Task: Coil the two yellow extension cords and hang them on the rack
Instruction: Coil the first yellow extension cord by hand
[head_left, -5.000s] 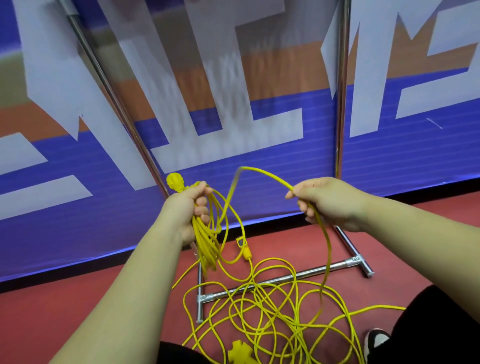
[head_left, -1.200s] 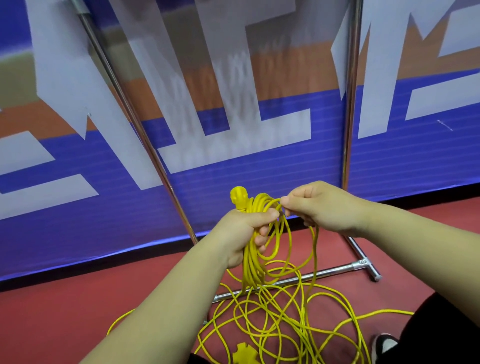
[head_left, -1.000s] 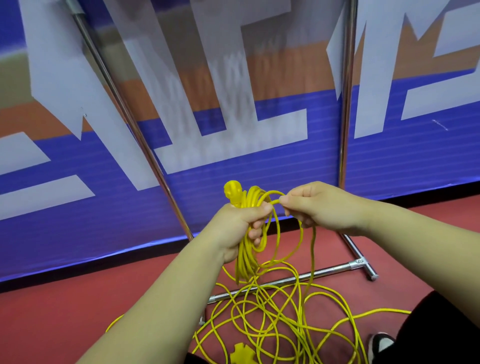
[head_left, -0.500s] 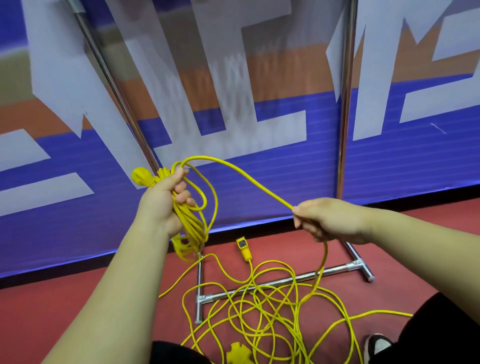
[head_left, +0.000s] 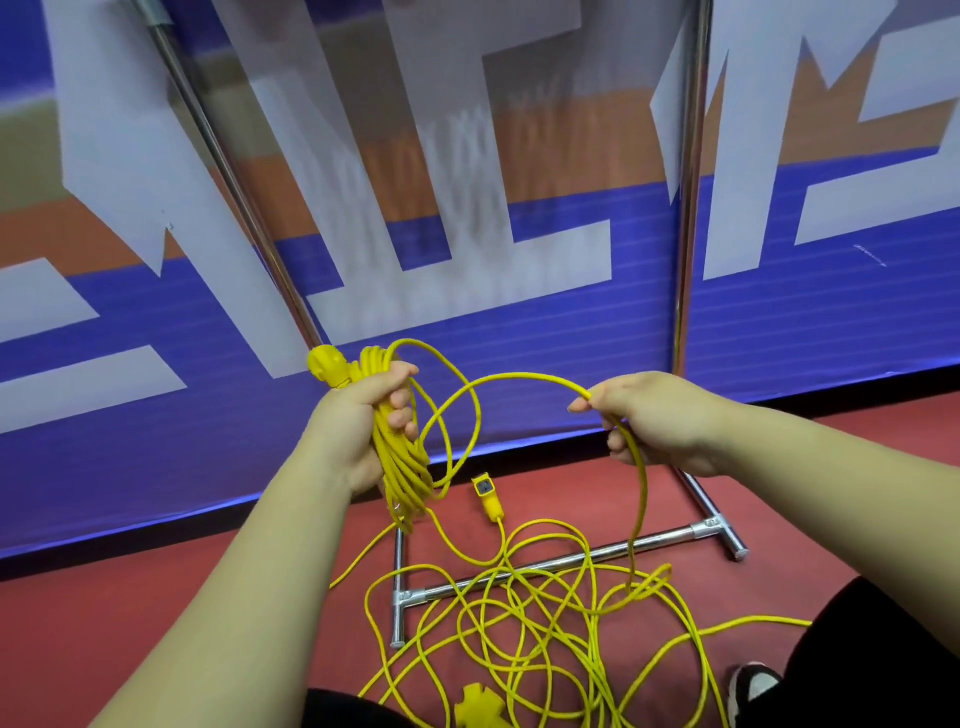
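coil (head_left: 400, 457): bundled loops hang down from left hand (head_left: 363, 415), fist closed round them, plug (head_left: 327, 364) on top
free strand (head_left: 519, 378): arcs rightward to right hand (head_left: 654, 421), pinched
slack (head_left: 545, 613): floor tangle below, over rack base (head_left: 571, 558)
next: right hand nearer strand, likely carries it left

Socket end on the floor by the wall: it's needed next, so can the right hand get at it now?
Likely not yet: the right hand holds a cord strand, though the socket end lies uncovered.
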